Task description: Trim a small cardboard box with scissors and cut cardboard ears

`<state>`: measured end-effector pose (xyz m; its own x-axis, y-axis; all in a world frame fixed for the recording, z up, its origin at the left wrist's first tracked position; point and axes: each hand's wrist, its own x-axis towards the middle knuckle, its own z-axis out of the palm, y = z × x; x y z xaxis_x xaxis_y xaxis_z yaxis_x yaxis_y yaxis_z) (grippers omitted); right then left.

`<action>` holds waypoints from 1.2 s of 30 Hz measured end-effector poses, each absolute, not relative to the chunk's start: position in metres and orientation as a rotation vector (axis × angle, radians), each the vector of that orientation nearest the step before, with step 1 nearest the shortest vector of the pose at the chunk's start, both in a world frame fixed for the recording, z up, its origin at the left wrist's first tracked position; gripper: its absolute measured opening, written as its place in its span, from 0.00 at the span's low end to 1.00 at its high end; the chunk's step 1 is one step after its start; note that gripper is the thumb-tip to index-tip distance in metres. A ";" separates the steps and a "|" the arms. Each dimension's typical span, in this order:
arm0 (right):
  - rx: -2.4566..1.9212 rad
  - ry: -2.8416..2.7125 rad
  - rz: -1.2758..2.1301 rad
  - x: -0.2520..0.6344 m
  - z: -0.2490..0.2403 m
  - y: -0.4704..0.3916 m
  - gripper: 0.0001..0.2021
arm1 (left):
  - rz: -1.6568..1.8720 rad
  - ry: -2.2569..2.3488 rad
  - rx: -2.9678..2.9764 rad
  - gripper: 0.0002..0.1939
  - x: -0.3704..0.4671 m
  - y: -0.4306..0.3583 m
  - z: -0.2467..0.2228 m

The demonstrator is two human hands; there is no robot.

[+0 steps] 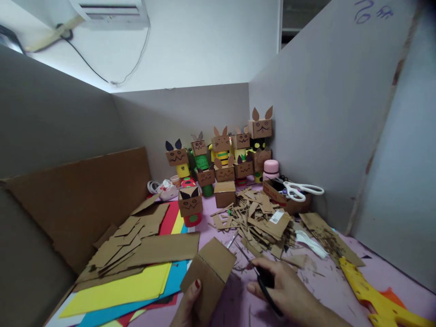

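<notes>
At the front centre, my left hand [188, 303] grips a small brown cardboard box [214, 258], its red-nailed thumb pressed on the near side. My right hand [288, 282], just right of the box, is closed around black-handled scissors [266, 278]. The scissor blades are slightly parted and point up and left, apart from the box. Beyond the blades lies a heap of cardboard scraps [254, 220]. Another plain box [225, 194] stands farther back, near a cat-faced box figure [190, 203] on a red base.
Cardboard pieces [136, 236] and yellow paper sheets [119, 290] lie at left. Several animal-faced box figures [221, 143] stand at the back. At right are white scissors [299, 190] in a carton, a pink bottle [271, 168] and a yellow glue gun [371, 290]. Grey partitions [334, 113] enclose the table.
</notes>
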<state>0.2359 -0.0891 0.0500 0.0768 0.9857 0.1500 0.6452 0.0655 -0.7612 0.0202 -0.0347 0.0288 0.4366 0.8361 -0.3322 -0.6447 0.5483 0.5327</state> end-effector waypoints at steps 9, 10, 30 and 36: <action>-1.760 -1.575 0.541 0.238 0.043 -0.086 0.24 | 0.907 0.587 0.301 0.43 0.024 -0.033 0.048; -1.768 -1.592 0.512 0.239 0.042 -0.085 0.24 | 0.870 0.563 0.302 0.42 0.023 -0.032 0.048; -1.617 -1.483 0.270 0.242 0.011 -0.077 0.19 | 0.765 0.413 0.415 0.24 0.011 -0.028 0.041; -1.618 -1.305 0.247 0.243 0.017 -0.084 0.19 | 0.836 0.386 0.428 0.26 0.006 -0.022 0.044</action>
